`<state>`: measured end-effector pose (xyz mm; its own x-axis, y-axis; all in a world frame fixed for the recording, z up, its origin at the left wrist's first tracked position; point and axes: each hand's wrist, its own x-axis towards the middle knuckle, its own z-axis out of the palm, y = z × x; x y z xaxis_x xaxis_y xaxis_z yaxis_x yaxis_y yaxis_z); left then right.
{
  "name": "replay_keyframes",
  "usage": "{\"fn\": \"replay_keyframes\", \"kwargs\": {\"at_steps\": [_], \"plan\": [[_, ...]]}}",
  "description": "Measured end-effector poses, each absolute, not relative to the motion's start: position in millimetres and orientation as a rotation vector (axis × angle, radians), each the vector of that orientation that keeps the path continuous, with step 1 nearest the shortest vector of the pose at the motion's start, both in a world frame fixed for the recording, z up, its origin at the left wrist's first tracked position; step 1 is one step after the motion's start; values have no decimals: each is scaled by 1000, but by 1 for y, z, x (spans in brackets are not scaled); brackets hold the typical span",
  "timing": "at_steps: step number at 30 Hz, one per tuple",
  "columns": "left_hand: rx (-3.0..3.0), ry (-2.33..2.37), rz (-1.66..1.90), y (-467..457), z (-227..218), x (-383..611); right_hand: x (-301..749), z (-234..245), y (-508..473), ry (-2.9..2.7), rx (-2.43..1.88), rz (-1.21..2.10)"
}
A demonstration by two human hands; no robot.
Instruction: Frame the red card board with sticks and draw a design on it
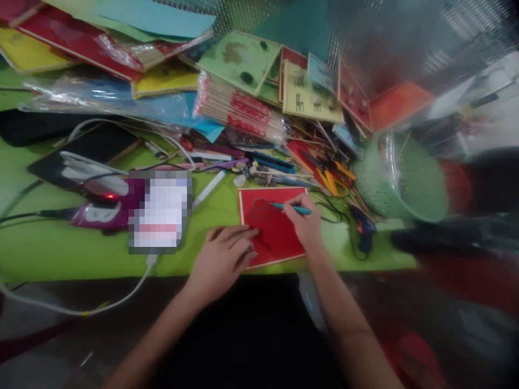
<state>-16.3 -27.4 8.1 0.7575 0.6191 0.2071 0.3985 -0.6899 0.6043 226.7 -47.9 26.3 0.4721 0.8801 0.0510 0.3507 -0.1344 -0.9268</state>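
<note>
A red card (275, 237) with pale stick edging lies on the green table near its front edge. My right hand (304, 219) is closed round a teal pen (298, 208), whose tip meets the upper part of the card. At that tip runs a faint dark curved outline (259, 208). My left hand (227, 254) lies flat with fingers stretched out, the fingertips on the card's left side. A small pale stone (239, 181) sits just beyond the card's top edge.
Left of the card are a phone (160, 213) on a white cable and a purple power strip (101, 213). Behind lie pens, bundled sticks (243, 111) and framed cards (312, 94). A glue gun (364, 229) and a green basket (401, 178) stand right.
</note>
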Motion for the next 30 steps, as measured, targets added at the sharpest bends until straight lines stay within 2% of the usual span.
{"fn": "replay_keyframes", "kwargs": {"at_steps": [15,20,27,30], "plan": [[2387,768,539,-27,10,-17,229,26,-51,-1075,-1697,685],[2398,767,539,-27,10,-17,226,24,-49,-950,-1530,730],[2438,749,551,-26,8,-17,245,22,-35,-653,-1385,453],[2435,743,559,-26,8,-17,252,22,-32,-567,-1397,477]]}}
